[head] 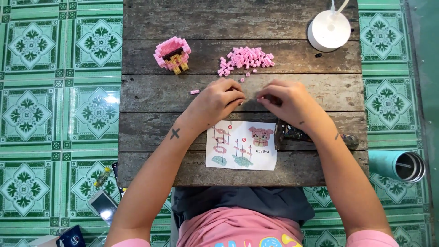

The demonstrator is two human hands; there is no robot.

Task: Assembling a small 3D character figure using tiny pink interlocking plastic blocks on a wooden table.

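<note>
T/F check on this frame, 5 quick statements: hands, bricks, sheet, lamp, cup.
1. Both hands, left hand and right hand, meet over the wooden table. True.
2. The pile of pink bricks lies on the instruction sheet. False: the pile lies on bare planks beyond the hands; the sheet is nearer the person.
3. The built pink figure stands to the left of the pile. True.
4. The white round lamp base sits on the floor. False: it sits on the table's far right corner.
5. The teal cup stands upright on the table. False: it is off the table's right edge, over the green tiles.
</note>
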